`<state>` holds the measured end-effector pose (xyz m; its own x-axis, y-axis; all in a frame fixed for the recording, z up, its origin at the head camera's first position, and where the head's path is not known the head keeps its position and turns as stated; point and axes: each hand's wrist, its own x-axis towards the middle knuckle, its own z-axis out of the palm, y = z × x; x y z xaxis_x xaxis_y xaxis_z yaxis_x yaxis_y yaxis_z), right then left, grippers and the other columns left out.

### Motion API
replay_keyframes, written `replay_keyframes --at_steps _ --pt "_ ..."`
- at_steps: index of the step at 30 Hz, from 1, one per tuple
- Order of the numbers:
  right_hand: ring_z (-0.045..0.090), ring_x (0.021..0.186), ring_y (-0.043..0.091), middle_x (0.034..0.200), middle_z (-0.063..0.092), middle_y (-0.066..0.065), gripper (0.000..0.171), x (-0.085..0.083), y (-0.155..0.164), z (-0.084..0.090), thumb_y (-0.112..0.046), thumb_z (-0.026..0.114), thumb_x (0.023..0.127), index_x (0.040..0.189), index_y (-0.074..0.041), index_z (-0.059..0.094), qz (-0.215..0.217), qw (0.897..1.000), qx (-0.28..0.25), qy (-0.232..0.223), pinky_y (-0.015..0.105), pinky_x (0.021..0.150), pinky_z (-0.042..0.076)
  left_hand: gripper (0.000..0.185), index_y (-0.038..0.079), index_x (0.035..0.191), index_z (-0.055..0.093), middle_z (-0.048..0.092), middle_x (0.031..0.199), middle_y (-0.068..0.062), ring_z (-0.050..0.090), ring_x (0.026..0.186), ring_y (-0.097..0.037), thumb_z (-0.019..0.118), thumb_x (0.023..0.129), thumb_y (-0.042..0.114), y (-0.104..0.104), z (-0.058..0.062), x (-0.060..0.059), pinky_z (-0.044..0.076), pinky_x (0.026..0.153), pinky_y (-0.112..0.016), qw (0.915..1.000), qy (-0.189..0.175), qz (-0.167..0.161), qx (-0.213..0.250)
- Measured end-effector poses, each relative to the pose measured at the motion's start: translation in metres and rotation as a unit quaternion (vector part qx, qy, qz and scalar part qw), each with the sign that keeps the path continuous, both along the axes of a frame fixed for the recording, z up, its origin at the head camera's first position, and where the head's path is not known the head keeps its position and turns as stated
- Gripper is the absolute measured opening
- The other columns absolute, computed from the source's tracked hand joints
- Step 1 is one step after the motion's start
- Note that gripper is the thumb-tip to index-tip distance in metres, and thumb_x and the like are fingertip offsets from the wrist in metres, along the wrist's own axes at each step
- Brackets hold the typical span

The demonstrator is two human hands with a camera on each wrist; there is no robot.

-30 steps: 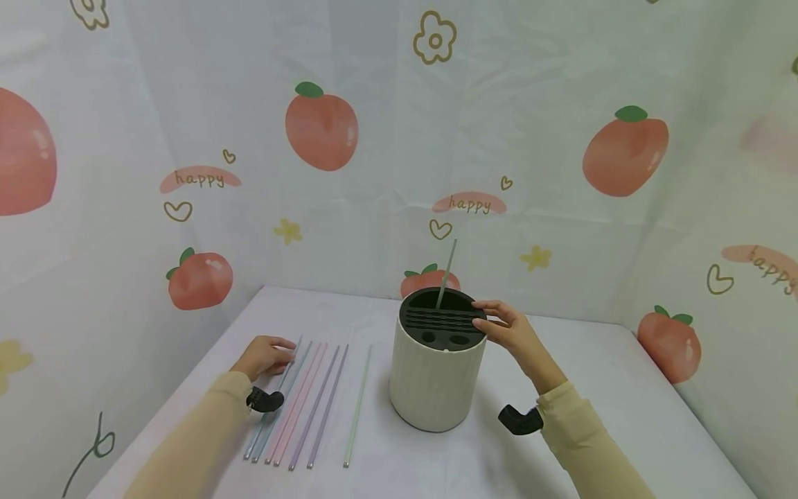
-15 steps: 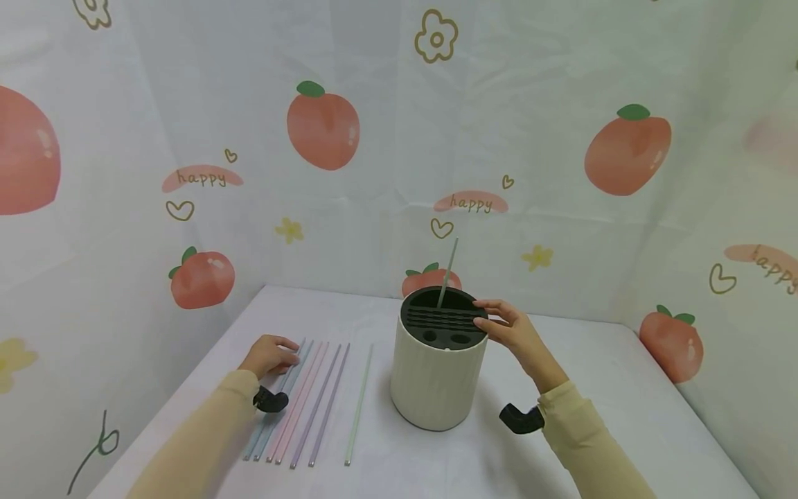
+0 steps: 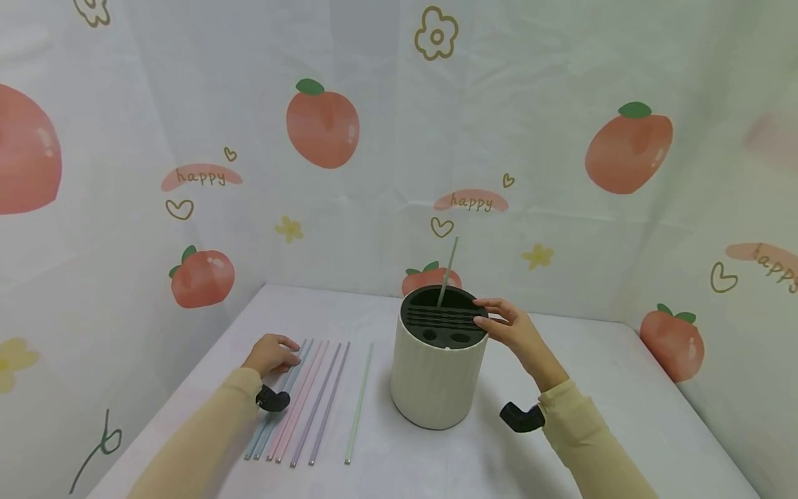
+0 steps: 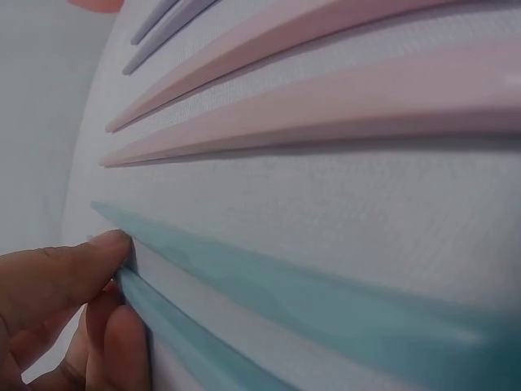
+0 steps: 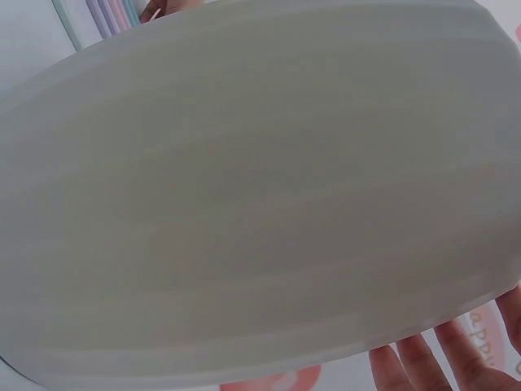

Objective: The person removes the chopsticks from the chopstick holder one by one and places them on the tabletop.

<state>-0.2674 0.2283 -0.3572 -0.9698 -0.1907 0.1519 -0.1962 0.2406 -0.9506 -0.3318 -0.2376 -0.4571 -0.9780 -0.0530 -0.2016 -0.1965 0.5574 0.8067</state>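
Observation:
In the left wrist view, my left hand (image 3: 271, 353) pinches the thin tip of the nearer blue chopstick (image 4: 195, 342) between thumb and fingers. Beside it lies a second blue chopstick (image 4: 309, 297), close to the thumb. My right hand (image 3: 514, 333) rests its fingers on the rim and side of a cream utensil holder (image 3: 436, 388) with a black divided top (image 3: 442, 319). One pale green chopstick (image 3: 448, 270) leans in the holder's large back compartment. The right wrist view is mostly filled by the holder's wall, with several right fingers (image 5: 415, 362) along its edge.
Between left hand and holder, pink chopsticks (image 3: 303, 401), purple chopsticks (image 3: 330, 403) and one green chopstick (image 3: 360, 403) lie on the white table (image 3: 561, 416). A patterned curtain (image 3: 374, 187) with peach prints hangs behind and at both sides.
My left hand has shifted slightly right, over the tips of the blue chopsticks, and the leftmost one now lies closer to its neighbour. The right hand and holder stay in place.

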Motion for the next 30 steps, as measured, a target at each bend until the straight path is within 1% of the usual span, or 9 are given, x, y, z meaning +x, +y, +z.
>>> replay_keyframes --at_steps 6,11,13,15,18,20,23,26,30 --pt "0.042 0.132 0.040 0.139 0.044 0.022 0.049 0.000 0.000 0.001 -0.021 0.063 0.095 0.137 -0.001 0.048 0.001 1.000 0.001 -0.001 0.054 0.110 0.038 0.030 -0.009 0.107 0.065 0.063 0.098 -0.019 0.057 0.061 -0.011 0.073 0.080 0.000 -0.001 0.001 -0.001 0.055 0.057 -0.021 1.0000 -0.005 0.000 0.005" --pt "0.044 0.132 0.039 0.139 0.045 0.022 0.049 0.000 0.000 0.000 -0.021 0.063 0.095 0.137 -0.001 0.048 0.000 1.000 0.003 -0.002 0.053 0.109 0.040 0.034 -0.010 0.110 0.063 0.064 0.083 -0.009 0.057 0.061 -0.010 0.073 0.080 0.002 -0.003 0.003 0.000 0.054 0.057 -0.021 0.9997 -0.004 -0.005 0.023" --pt "0.044 0.131 0.039 0.139 0.045 0.022 0.049 0.000 -0.001 0.000 -0.021 0.062 0.095 0.137 -0.001 0.048 0.000 1.000 0.003 -0.001 0.052 0.109 0.040 0.039 -0.011 0.116 0.060 0.065 0.082 -0.005 0.059 0.066 -0.011 0.072 0.082 0.003 -0.003 0.009 -0.001 0.055 0.060 -0.021 0.9989 -0.005 -0.006 0.046" --pt "0.045 0.131 0.038 0.139 0.045 0.022 0.049 0.000 0.000 0.000 -0.021 0.062 0.095 0.137 -0.001 0.048 0.000 1.000 0.004 -0.001 0.051 0.108 0.041 0.044 -0.011 0.123 0.056 0.068 0.090 -0.011 0.065 0.078 -0.020 0.070 0.086 0.007 0.000 0.019 -0.003 0.058 0.068 -0.025 0.9973 0.000 -0.012 0.072" --pt "0.047 0.128 0.036 0.138 0.045 0.021 0.049 0.000 0.001 0.000 -0.021 0.062 0.095 0.138 -0.001 0.048 -0.001 1.000 0.006 0.001 0.048 0.107 0.044 0.048 -0.010 0.131 0.051 0.065 0.113 -0.019 0.064 0.099 -0.028 0.067 0.091 0.011 0.011 0.045 -0.008 0.059 0.083 -0.032 0.9924 0.024 -0.041 0.113" --pt "0.049 0.126 0.034 0.138 0.046 0.021 0.048 0.000 0.001 0.000 -0.021 0.062 0.095 0.137 -0.001 0.048 -0.002 1.000 0.007 0.003 0.044 0.105 0.046 0.050 -0.007 0.134 0.049 0.060 0.123 -0.022 0.062 0.106 -0.028 0.065 0.093 0.014 0.023 0.066 -0.012 0.056 0.091 -0.034 0.9878 0.048 -0.071 0.130" --pt "0.051 0.124 0.031 0.138 0.047 0.020 0.048 0.000 0.002 0.000 -0.021 0.062 0.095 0.137 -0.001 0.048 -0.002 1.000 0.007 0.004 0.037 0.102 0.048 0.048 -0.004 0.137 0.048 0.057 0.126 -0.019 0.059 0.105 -0.022 0.062 0.095 0.016 0.047 0.105 -0.015 0.053 0.096 -0.035 0.9774 0.082 -0.113 0.158" --pt "0.052 0.121 0.026 0.137 0.047 0.021 0.048 0.000 0.001 0.000 -0.021 0.062 0.095 0.137 0.000 0.048 -0.001 1.000 0.004 0.005 0.030 0.099 0.050 0.045 -0.002 0.137 0.048 0.053 0.128 -0.018 0.057 0.110 -0.027 0.061 0.096 0.015 0.078 0.145 -0.014 0.052 0.099 -0.037 0.9663 0.109 -0.147 0.181" --pt "0.055 0.115 0.018 0.135 0.047 0.021 0.049 0.000 0.000 0.000 -0.020 0.062 0.095 0.137 0.001 0.048 0.002 1.000 -0.003 0.004 0.024 0.094 0.051 0.040 0.000 0.133 0.053 0.055 0.126 -0.016 0.056 0.111 -0.031 0.061 0.095 0.012 0.122 0.185 -0.013 0.053 0.098 -0.038 0.9531 0.124 -0.174 0.214"
